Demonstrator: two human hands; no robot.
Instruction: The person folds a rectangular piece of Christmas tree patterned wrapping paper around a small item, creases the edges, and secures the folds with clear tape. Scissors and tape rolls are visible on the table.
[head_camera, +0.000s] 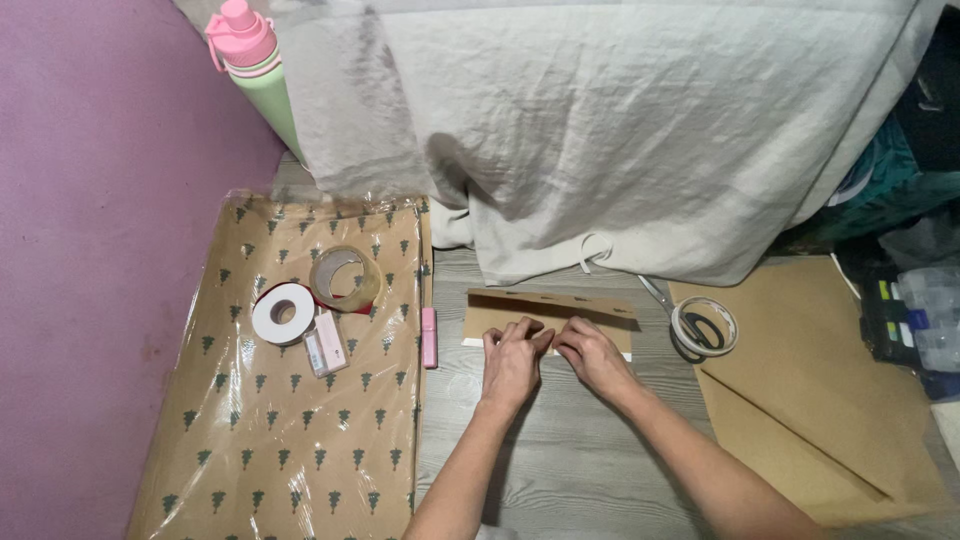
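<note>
I see my left hand (512, 352) and right hand (590, 352) pinching the near edge of the flat brown folded paper piece (550, 316) — fingers closed on it, pressing it flat on the floor; scissors (668, 305) lie to the right.

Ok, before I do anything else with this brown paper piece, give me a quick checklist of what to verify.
1. Both hands on the folded brown paper piece: left hand and right hand touch its lower edge: ok.
2. Top flap folded down: ok.
3. White strip along the lower edge lying flat: cannot tell.
4. Scissors close by, under a tape roll: ok.
5. Other tape rolls within reach on the tree-print paper: ok.
</note>
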